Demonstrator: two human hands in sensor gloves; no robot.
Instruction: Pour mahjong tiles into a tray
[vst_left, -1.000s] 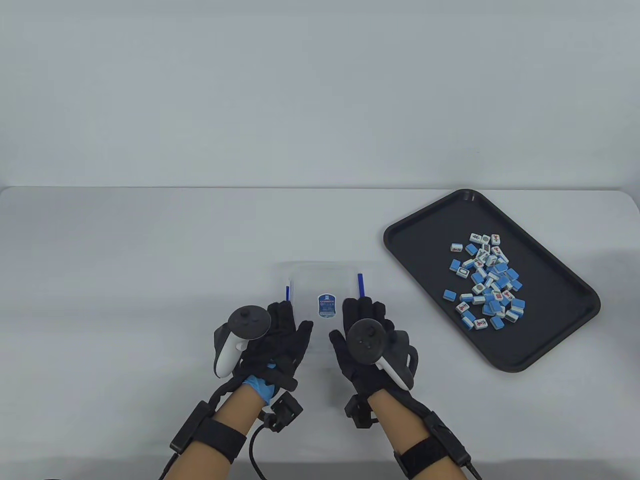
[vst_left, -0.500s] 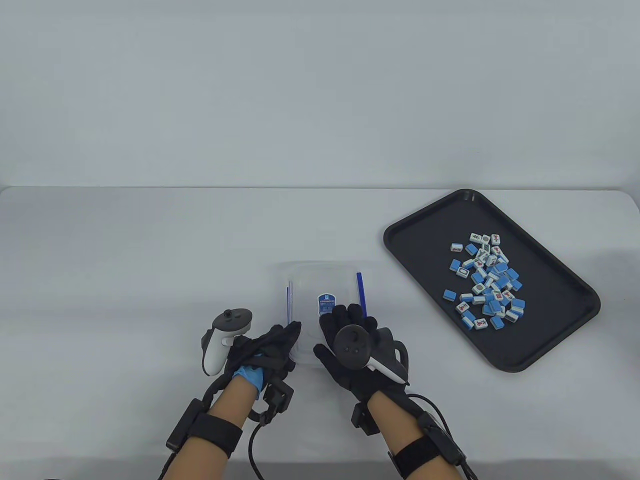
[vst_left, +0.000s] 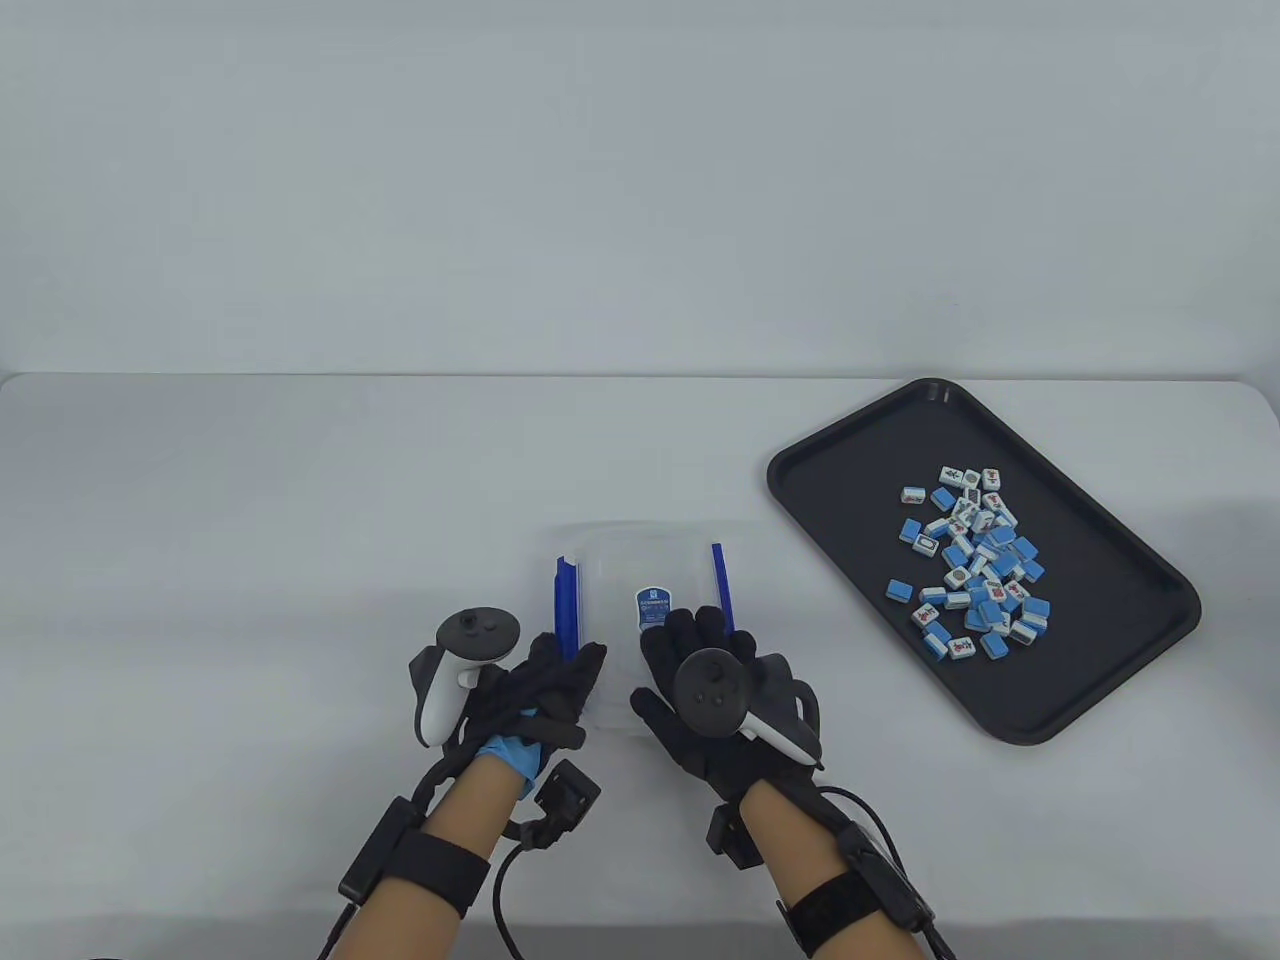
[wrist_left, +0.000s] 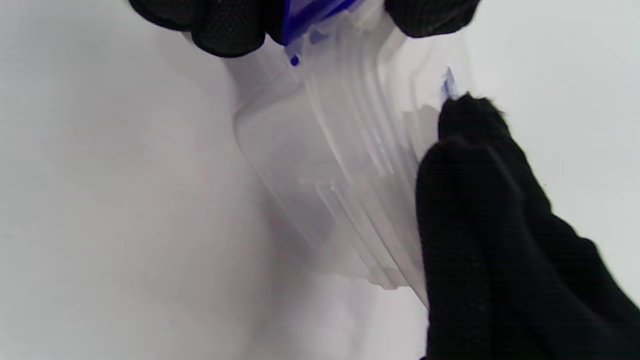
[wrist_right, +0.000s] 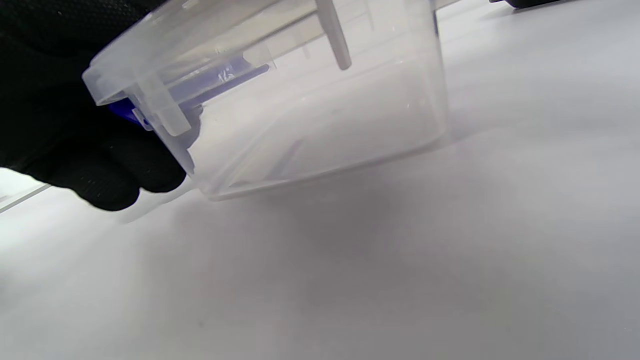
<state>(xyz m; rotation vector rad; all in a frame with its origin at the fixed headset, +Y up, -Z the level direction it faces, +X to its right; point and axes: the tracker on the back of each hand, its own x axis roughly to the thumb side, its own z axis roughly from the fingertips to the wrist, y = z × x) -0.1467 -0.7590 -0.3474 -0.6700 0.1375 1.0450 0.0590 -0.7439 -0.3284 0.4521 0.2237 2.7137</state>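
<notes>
While both hands clasp the clear box (vst_left: 645, 570), the tiles (vst_left: 975, 560) lie heaped in the black tray (vst_left: 1100, 690).

The left hand (vst_left: 545, 690) has its grip on the box's left side, fingers (wrist_left: 225, 25) at the blue latch (vst_left: 566, 600), which stands swung up. The right hand (vst_left: 715, 690) grips the right side beside the other blue latch (vst_left: 722, 585). The box sits on the bench (vst_left: 250, 550) near the front edge; the tray lies well apart to the right.
</notes>
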